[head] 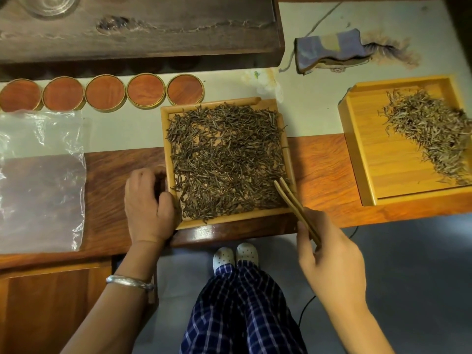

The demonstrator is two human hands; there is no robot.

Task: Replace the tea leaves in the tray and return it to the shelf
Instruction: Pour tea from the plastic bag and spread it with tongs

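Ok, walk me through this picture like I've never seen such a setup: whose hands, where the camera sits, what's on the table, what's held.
There is no machine here, just a person. The one picture comes from a camera worn on their head, looking down at the table. The left hand grips the left edge of a wooden tray spread with dark tea leaves. The right hand holds wooden tongs, tips in the leaves. To the right, a second tray holds paler leaves. Also there: five round coasters, a clear plastic bag, a folded cloth.
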